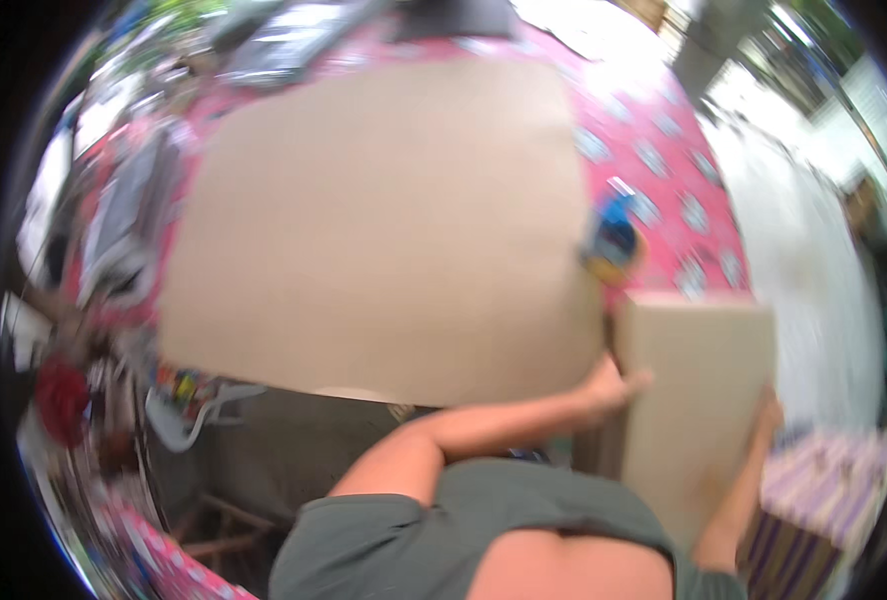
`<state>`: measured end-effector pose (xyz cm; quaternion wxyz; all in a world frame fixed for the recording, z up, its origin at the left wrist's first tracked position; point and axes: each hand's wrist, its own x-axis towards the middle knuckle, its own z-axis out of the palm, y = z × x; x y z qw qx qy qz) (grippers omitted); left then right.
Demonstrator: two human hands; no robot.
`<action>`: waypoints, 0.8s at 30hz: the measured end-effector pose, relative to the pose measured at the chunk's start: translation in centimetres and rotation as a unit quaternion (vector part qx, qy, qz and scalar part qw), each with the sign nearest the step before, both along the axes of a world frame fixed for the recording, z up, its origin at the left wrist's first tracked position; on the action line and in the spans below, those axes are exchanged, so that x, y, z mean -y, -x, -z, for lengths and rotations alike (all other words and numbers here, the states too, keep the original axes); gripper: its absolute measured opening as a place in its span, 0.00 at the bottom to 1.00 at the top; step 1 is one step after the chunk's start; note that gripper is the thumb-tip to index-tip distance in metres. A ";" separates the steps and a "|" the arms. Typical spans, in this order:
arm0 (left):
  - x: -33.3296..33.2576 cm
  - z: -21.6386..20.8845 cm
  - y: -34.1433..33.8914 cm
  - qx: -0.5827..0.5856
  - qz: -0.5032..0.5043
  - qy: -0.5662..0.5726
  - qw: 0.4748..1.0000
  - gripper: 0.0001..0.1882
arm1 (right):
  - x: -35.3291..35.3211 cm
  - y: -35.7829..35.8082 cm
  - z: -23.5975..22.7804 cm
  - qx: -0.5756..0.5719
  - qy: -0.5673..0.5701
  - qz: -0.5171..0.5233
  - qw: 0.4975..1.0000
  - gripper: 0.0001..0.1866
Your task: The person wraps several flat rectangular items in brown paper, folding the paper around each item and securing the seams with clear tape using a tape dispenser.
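Note:
A long brown cardboard box (699, 400) is tilted at the right front corner of the table, partly past its edge. My left hand (609, 390) grips the box's left side, with the thumb lying over its face. On the opposite side, my right hand (767, 415) is closed along the edge, its fingers blurred and partly hidden. Left of the box, a large flat cardboard sheet (384, 230) covers much of the table. A blue tape dispenser (616, 235) with a yellowish roll sits at the sheet's right edge, just beyond the box.
The table wears a pink patterned cloth (654, 130). Plastic-wrapped grey bundles (129, 215) lie along its left side, and more packages (299, 45) at the back. A purple-striped carton (829, 490) stands at lower right. Below left are a white plastic chair (179, 425) and a wooden frame (224, 530).

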<state>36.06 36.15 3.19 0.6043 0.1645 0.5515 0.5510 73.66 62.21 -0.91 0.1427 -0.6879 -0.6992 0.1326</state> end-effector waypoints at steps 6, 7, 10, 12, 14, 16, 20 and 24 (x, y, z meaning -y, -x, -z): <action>13.1 -2.0 13.1 0.059 0.068 -0.012 0.996 0.31 | 0.2 6.6 -3.4 0.125 -0.131 -0.023 0.983 0.34; 17.1 -1.2 14.7 0.080 -0.069 0.009 0.994 0.27 | 2.4 12.2 -5.6 0.084 -0.150 -0.066 0.983 0.33; 29.6 0.0 21.0 0.109 -0.367 -0.069 0.921 0.16 | 8.4 25.5 -4.5 -0.097 -0.142 -0.242 0.955 0.22; 40.0 2.3 23.3 0.148 -0.579 -0.115 0.794 0.08 | 19.9 40.4 -7.5 -0.148 -0.057 -0.449 0.879 0.18; 48.9 0.6 24.0 0.162 -0.719 -0.103 0.667 0.04 | 30.0 50.2 -9.0 -0.164 -0.021 -0.542 0.824 0.12; 59.4 1.8 23.4 0.200 -0.801 -0.106 0.555 0.04 | 39.2 57.8 -10.5 -0.200 -0.041 -0.609 0.766 0.11; 71.1 -1.9 22.6 0.117 -0.846 -0.137 0.502 0.05 | 50.1 67.4 -10.1 -0.230 -0.008 -0.654 0.720 0.11; 78.9 -2.5 26.3 0.094 -0.889 -0.136 0.426 0.05 | 56.1 73.2 -9.2 -0.204 0.026 -0.677 0.706 0.11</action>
